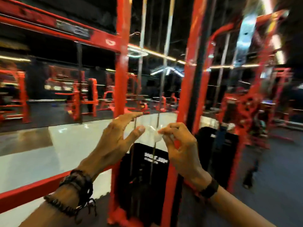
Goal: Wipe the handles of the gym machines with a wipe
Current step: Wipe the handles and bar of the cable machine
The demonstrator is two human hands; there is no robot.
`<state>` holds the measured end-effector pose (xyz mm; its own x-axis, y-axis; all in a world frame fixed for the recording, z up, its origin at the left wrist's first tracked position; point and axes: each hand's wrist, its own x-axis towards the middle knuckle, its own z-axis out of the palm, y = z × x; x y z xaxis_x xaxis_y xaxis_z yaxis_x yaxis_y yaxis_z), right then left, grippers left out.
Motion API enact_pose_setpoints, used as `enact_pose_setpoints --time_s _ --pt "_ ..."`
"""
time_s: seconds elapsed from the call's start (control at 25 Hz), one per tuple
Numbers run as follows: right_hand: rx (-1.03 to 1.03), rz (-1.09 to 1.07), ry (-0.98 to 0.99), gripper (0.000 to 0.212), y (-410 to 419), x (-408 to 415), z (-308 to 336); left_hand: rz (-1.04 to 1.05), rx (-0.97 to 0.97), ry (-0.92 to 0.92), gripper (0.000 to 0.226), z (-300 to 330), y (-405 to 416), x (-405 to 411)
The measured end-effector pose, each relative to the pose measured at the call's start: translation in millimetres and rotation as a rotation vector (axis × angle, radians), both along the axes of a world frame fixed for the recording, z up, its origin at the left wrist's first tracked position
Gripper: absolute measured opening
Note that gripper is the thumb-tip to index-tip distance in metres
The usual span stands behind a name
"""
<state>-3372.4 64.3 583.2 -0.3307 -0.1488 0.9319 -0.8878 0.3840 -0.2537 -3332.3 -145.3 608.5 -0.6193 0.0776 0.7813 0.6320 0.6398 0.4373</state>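
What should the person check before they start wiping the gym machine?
1. Wipe in hand: ok, the right hand pinches a white wipe.
2. Wipe spread out: not ok, it looks bunched.
3. Left hand free to help: ok, fingers straight, holding nothing.
4. Handle in sight: cannot tell, only the red frame, cables and black weight stack show.
5. Hands touching the machine: not ok, both are in front of it.

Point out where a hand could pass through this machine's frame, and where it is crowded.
Free: the gap between the left red upright and the right red upright, above the black weight stack, crossed only by thin cables. Crowded: at the cables, where the left hand and the right hand, pinching a wipe, meet.
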Motion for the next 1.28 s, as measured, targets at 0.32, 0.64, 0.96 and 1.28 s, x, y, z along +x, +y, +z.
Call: enact_pose_setpoints --time_s 0.32,0.64,0.96,1.28 --pt "-0.058 -0.382 0.021 0.021 146 -66 -11 -0.391 -0.161 0.022 0.061 3 148 -150" --pt "-0.171 -0.666 0.022 0.021 214 -151 -23 -0.547 -0.232 0.089 0.067 27 222 -280" --pt "-0.196 -0.751 0.008 0.022 262 -225 -12 -0.669 -0.147 0.070 0.070 27 290 -371" --pt "-0.176 -0.682 0.135 0.025 282 -279 7 -0.805 -0.066 0.077 0.069 55 332 -418"
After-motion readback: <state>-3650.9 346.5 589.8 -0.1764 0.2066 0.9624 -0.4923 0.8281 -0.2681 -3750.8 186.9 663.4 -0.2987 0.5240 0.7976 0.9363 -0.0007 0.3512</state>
